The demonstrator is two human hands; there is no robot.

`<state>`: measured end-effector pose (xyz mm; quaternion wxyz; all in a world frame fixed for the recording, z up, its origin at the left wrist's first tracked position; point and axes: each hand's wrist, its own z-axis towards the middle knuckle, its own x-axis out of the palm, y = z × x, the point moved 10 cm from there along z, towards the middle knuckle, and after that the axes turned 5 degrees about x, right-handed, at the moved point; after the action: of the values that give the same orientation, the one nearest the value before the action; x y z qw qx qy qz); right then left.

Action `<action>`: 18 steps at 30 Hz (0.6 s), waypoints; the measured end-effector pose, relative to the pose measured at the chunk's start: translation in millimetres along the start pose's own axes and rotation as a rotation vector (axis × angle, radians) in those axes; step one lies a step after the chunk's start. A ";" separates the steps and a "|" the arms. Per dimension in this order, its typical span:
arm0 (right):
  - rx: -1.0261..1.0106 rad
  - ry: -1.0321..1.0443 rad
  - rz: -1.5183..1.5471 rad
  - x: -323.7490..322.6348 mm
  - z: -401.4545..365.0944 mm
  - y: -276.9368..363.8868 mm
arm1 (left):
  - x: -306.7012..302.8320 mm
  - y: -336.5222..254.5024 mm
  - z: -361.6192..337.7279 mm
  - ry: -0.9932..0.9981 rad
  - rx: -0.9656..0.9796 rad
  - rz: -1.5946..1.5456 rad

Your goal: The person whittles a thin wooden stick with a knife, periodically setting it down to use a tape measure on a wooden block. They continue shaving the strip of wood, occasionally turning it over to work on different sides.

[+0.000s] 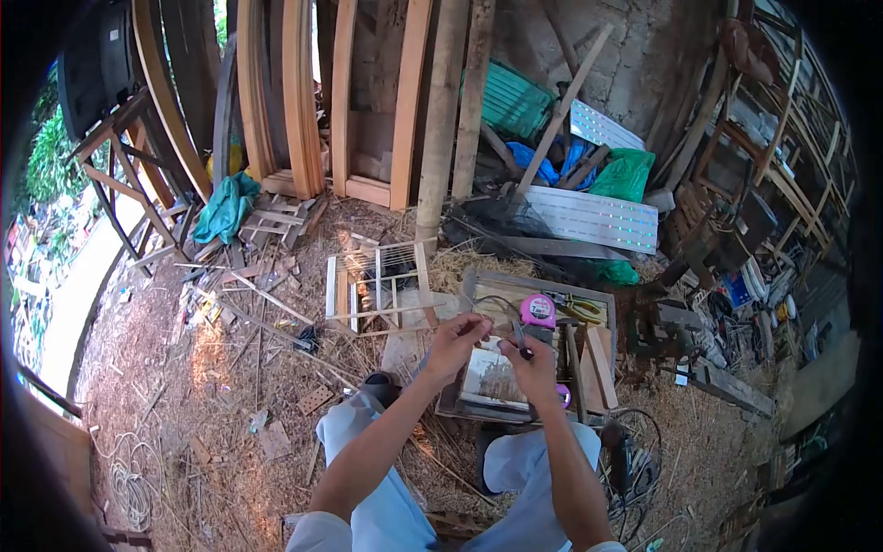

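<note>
My left hand (452, 348) is raised over the near part of a wooden tray-like box, its fingers closed in a pinch. What they hold, if anything, is too small to name. Close beside it, my right hand (535, 366) is wrapped round a small knife-like tool (519, 337) with a dark handle and a narrow grey blade pointing up and away. Just beyond the hands, a pink tape measure (538, 310) lies in the wooden box (451, 397). Yellow-handled pliers (585, 309) are to its right. A second pink round item (563, 396) is partly hidden by my right wrist.
A small slatted wooden frame (332, 290) stands left of the box. Wood strips (600, 361) lie across the box's right side. A coiled cable (133, 492) is on the shaving-strewn ground at left. Tall wooden frames (302, 101) and a bamboo post (440, 120) stand behind.
</note>
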<state>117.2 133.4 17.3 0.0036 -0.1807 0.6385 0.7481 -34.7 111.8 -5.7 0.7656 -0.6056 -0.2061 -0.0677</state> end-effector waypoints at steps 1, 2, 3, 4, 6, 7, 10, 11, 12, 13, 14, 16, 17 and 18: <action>0.049 0.023 -0.083 -3.1 0.4 -4.3 | -6.3 -4.0 2.3 -0.009 0.003 0.002; 0.097 0.045 -0.165 -7.4 1.3 -10.5 | -24.7 -17.3 7.0 -0.094 0.074 -0.048; 0.017 0.019 -0.152 -17.0 5.1 -10.4 | -45.3 -32.0 10.9 -0.178 0.145 -0.094; -0.060 -0.010 -0.137 -26.3 7.0 -8.6 | -66.3 -45.3 13.5 -0.242 0.172 -0.077; -0.038 -0.073 -0.193 -48.4 10.2 -13.1 | -104.9 -65.0 13.0 -0.324 0.280 -0.234; -0.035 -0.078 -0.192 -56.8 10.2 -6.6 | -115.3 -83.9 3.2 -0.456 0.259 -0.245; 0.313 -0.038 0.062 -73.3 5.0 -27.8 | -153.0 -97.7 -7.0 -0.512 0.351 -0.238; 0.364 -0.035 0.179 -73.4 3.5 -33.1 | -161.5 -100.5 -9.5 -0.543 0.365 -0.242; 0.413 -0.034 0.297 -73.1 1.5 -38.3 | -172.4 -99.7 -10.9 -0.566 0.397 -0.260; 0.385 -0.003 0.337 -72.2 0.7 -35.5 | -174.1 -101.0 -13.6 -0.591 0.400 -0.281; 0.380 0.002 0.320 -70.8 1.3 -37.3 | -175.0 -101.9 -15.6 -0.614 0.402 -0.303; 0.364 -0.011 0.201 -68.4 0.7 -29.5 | -179.5 -106.3 -16.9 -0.604 0.444 -0.289; 0.363 -0.022 0.204 -66.4 1.1 -30.9 | -182.8 -107.4 -17.6 -0.625 0.445 -0.291; 0.352 -0.026 0.214 -63.1 3.3 -34.0 | -182.5 -108.1 -16.4 -0.616 0.444 -0.291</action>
<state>183.3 157.1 2.6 -0.0361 -0.0988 0.7750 0.6232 -234.4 41.7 15.9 0.7625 -0.3822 -0.5191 0.0554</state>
